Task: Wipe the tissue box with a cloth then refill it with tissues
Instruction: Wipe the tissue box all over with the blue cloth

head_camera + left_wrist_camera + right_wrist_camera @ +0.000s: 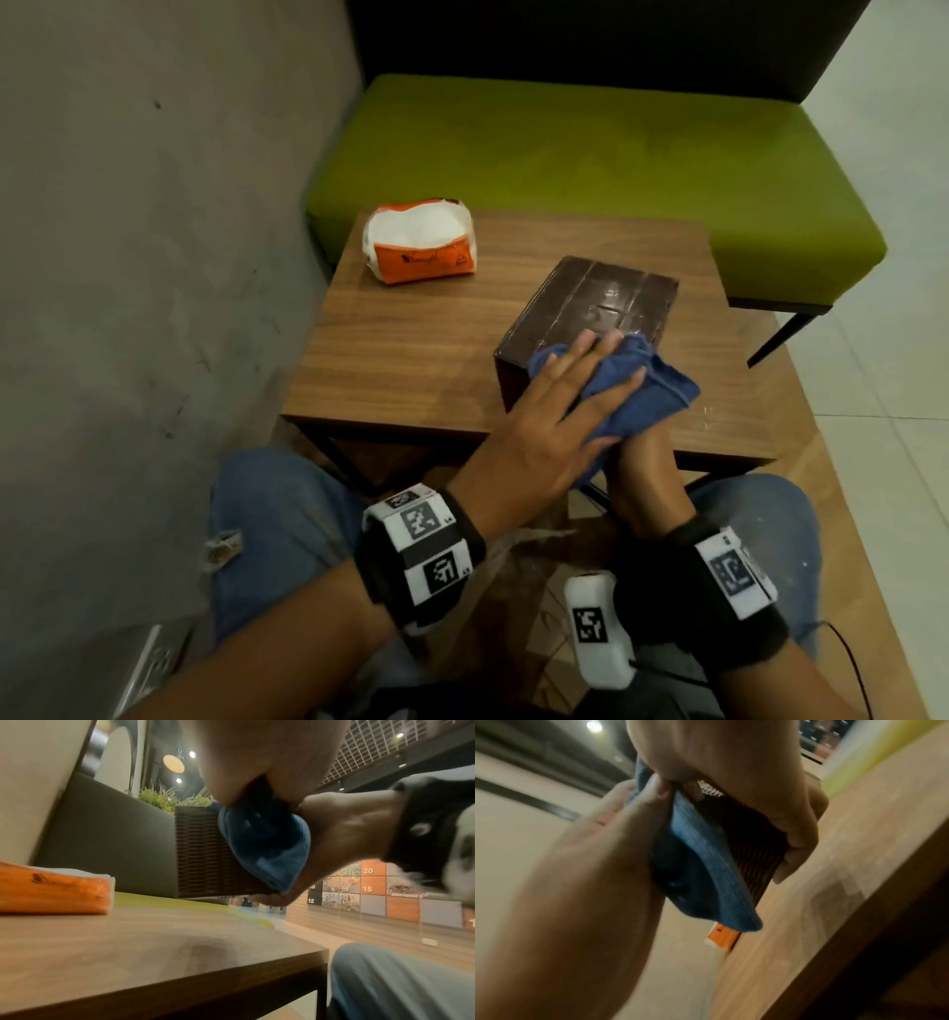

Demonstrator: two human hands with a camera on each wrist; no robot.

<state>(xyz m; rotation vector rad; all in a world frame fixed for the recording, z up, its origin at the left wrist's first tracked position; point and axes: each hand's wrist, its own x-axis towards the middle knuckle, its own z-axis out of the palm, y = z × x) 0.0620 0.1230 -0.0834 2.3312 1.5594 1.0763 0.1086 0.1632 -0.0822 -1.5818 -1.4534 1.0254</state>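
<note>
A dark brown woven tissue box [606,303] stands on the wooden table [400,349], right of centre. A blue cloth [652,395] is draped over its near top edge and front side. My left hand [575,390] lies flat on the cloth with straight, spread fingers, pressing it on the box. My right hand [642,473] is mostly hidden under the cloth. In the right wrist view its fingers [800,841] curl round the box's ribbed side [754,845]. An opened orange pack of white tissues [421,246] lies at the table's far left.
A green bench seat [590,154] with a dark backrest stands right behind the table. A grey wall runs along the left. The table's near edge is just above my knees in blue jeans [287,524]. Bare wood lies between the pack and the box.
</note>
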